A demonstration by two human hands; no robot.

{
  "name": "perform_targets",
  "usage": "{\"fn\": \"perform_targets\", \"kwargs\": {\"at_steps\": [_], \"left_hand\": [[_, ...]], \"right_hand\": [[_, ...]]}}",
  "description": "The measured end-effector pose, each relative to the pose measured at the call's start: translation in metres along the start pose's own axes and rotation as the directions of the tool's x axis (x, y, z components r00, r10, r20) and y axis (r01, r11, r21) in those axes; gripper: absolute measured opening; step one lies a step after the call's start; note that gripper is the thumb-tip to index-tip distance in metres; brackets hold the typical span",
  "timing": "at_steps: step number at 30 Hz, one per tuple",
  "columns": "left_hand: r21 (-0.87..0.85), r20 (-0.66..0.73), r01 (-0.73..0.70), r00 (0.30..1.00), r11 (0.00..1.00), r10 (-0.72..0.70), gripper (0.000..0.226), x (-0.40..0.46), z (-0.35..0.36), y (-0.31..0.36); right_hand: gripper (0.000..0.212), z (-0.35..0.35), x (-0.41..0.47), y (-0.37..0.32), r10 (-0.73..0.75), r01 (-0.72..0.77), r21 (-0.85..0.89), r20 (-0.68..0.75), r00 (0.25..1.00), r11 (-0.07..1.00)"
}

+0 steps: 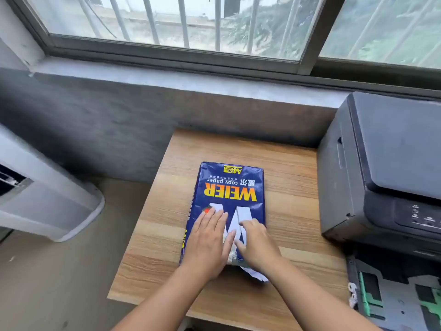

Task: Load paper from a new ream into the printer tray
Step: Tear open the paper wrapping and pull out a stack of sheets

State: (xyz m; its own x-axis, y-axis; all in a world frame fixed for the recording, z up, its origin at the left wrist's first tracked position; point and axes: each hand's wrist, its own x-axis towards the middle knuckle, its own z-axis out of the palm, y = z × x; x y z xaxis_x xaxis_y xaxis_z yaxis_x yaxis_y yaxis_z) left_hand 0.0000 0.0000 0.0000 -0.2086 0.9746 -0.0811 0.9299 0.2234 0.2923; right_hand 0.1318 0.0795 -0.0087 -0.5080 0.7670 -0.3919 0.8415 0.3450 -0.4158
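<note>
A blue ream of copy paper (pixel 229 187) with yellow lettering lies flat in the middle of the wooden table (pixel 291 177). My left hand (pixel 207 242) rests flat on its near left part, fingers together. My right hand (pixel 257 244) lies on the near right part with fingers curled against the wrapper. Torn wrapper (pixel 255 274) sticks out at the ream's near end beneath my right wrist. At the table's right stands the dark printer (pixel 381 168). Its pulled-out tray (pixel 396 299), with green guides, sits low at the right.
A grey concrete wall and sill (pixel 143 115) run behind the table under a barred window. A white appliance (pixel 47 199) stands on the floor to the left. Bare floor lies between it and the table.
</note>
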Motion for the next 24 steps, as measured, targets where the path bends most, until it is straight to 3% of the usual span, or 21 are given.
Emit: {"fn": "perform_targets", "kwargs": {"at_steps": [3, 6, 10, 18, 24], "left_hand": [[0.003, 0.038, 0.001, 0.999, 1.0, -0.001, 0.055, 0.008, 0.02, -0.012], [0.013, 0.102, -0.004, 0.995, 1.0, 0.003, 0.053, 0.01, 0.044, -0.027], [0.082, 0.165, -0.149, 0.977, 0.985, 0.134, 0.061, 0.005, 0.064, -0.048], [0.036, 0.146, -0.156, 0.978, 0.987, 0.149, 0.06, -0.001, 0.08, -0.06], [0.079, 0.179, -0.132, 0.977, 0.988, 0.116, 0.057, -0.005, 0.08, -0.06]], "right_hand": [[0.046, 0.012, 0.012, 0.001, 0.012, -0.012, -0.011, 0.0, 1.0, 1.0], [0.031, 0.026, 0.015, 0.001, 0.001, -0.002, 0.031, 0.034, 0.999, 1.0], [0.018, 0.044, 0.016, 0.006, -0.023, 0.025, 0.082, -0.018, 1.0, 0.996], [0.006, 0.059, 0.028, 0.006, 0.079, -0.06, 0.166, -0.111, 0.991, 0.984], [0.013, 0.066, 0.025, 0.014, -0.119, 0.129, 0.03, -0.221, 0.968, 0.991]]}}
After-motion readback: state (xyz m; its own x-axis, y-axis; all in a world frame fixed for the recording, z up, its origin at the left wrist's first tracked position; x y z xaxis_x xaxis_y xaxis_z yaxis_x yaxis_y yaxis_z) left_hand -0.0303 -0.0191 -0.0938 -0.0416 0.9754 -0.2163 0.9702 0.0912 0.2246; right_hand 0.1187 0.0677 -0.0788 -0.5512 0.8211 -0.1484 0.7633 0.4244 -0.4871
